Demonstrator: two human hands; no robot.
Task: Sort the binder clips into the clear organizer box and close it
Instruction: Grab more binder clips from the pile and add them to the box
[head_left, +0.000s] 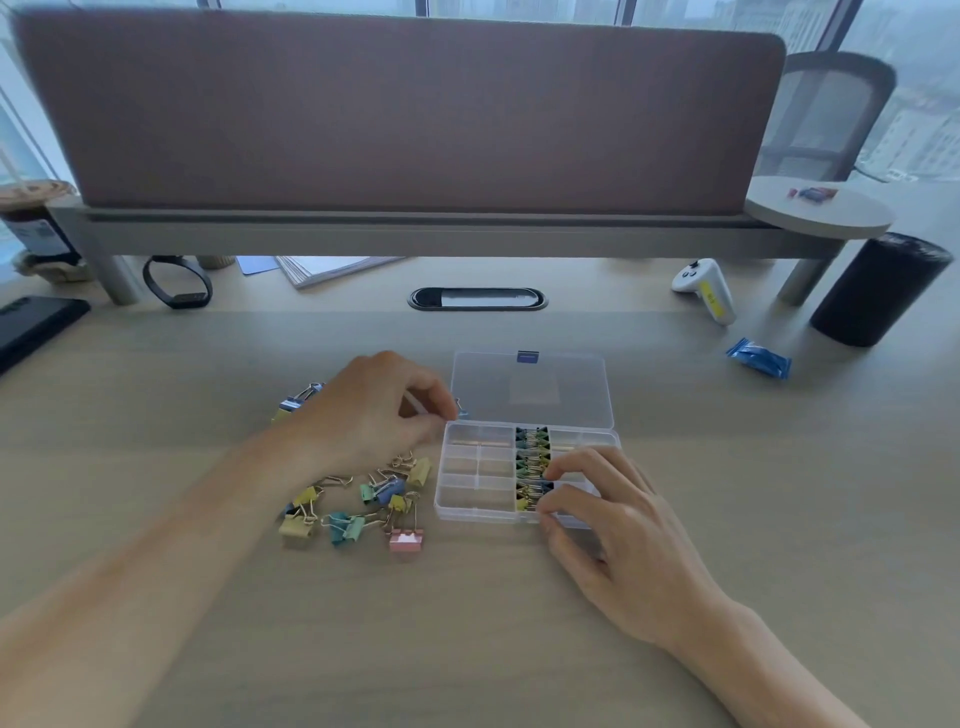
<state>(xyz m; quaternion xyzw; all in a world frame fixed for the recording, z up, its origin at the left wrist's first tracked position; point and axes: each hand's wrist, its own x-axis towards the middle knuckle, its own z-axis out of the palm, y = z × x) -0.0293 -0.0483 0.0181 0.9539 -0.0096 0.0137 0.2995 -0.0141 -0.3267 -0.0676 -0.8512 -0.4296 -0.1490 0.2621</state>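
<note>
- now, the left hand's (374, 421) fingers pinch a small blue clip (461, 412) at their tips, over the far left corner of the clear organizer box (475, 499); its lid (530, 389) lies open beyond them.
- the right hand's (618, 535) curled fingers pinch at the packed clips (531, 447) in the middle column, right at the fingertips.
- it is best to lower the blue clip into an empty cell beside the left fingertips, handles flat, while the right fingers steady the box.
- loose clips (358, 504) lie on the desk (467, 623) just below the left palm; the lid comes last.
</note>
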